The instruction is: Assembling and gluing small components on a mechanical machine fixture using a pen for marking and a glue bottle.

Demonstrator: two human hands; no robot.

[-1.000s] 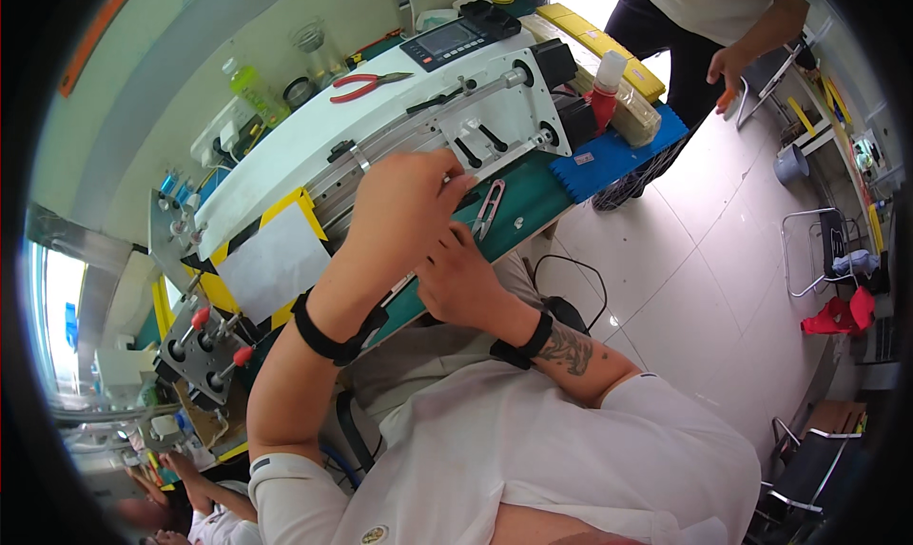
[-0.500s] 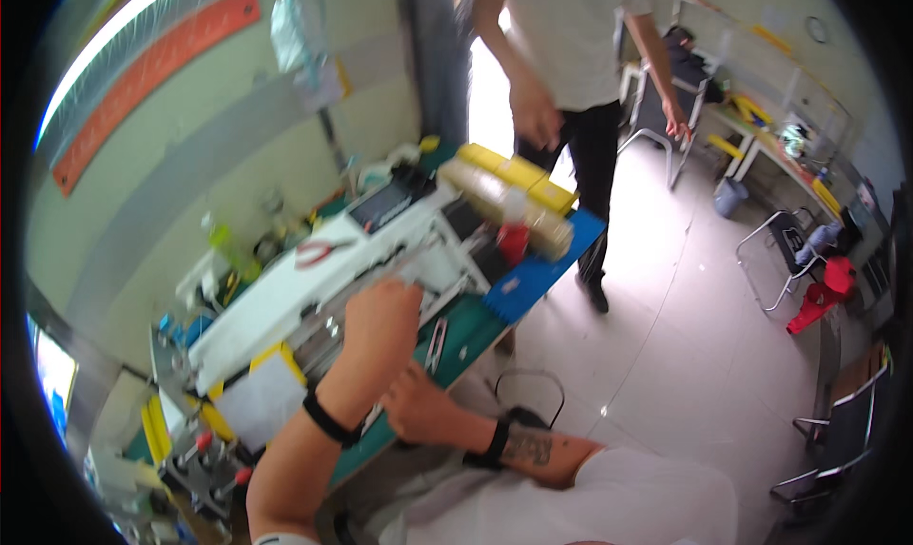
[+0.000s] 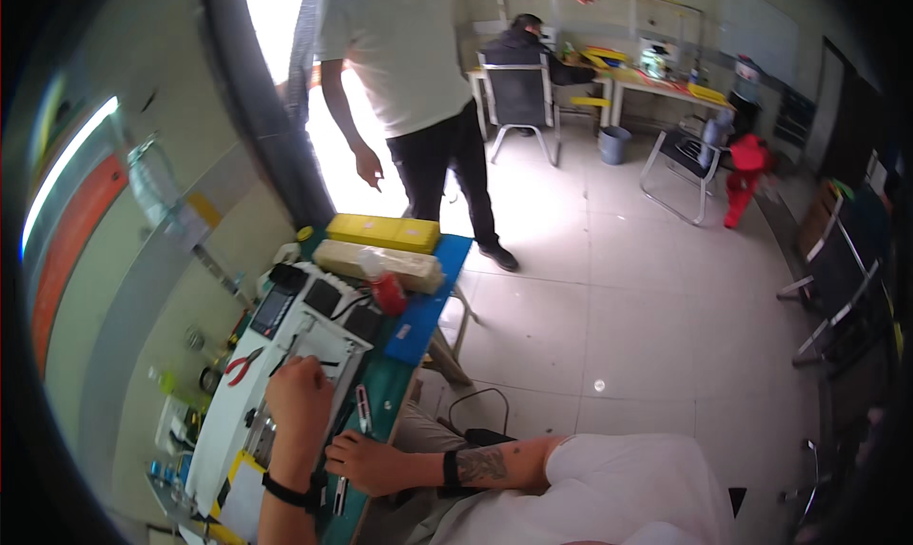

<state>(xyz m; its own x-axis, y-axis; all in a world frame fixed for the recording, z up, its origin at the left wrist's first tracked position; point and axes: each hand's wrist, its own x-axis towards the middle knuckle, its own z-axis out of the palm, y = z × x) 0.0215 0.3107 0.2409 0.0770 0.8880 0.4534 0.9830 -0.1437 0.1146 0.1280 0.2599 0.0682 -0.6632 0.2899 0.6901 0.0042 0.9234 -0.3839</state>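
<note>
My left hand (image 3: 300, 398) is closed, its knuckles up, over the white bench machine (image 3: 223, 426). Whatever its fingers may grip is hidden beneath it. Lower and to the right, my right hand (image 3: 366, 461) rests with curled fingers at the green bench mat (image 3: 388, 393). A slim tool like a utility knife (image 3: 362, 409) lies just beyond the right hand. Another slim metal piece (image 3: 339, 496) shows below that hand; whether the hand grips it cannot be told. Red-handled pliers (image 3: 244, 365) lie on top of the machine, left of my left hand.
Past the machine are a small screen unit (image 3: 273, 312), a red-filled bottle (image 3: 387, 292), a wrapped long block (image 3: 347, 262), yellow boxes (image 3: 380, 231) and a blue mat (image 3: 442, 283). A standing person (image 3: 409, 79) is beyond the bench; another sits farther back. Chairs (image 3: 685, 160) stand to the right.
The view has swung toward the right, so the bench appears farther left. The standing person's one arm is now raised and stretched out to the right. Both my hands stay at the bench.
</note>
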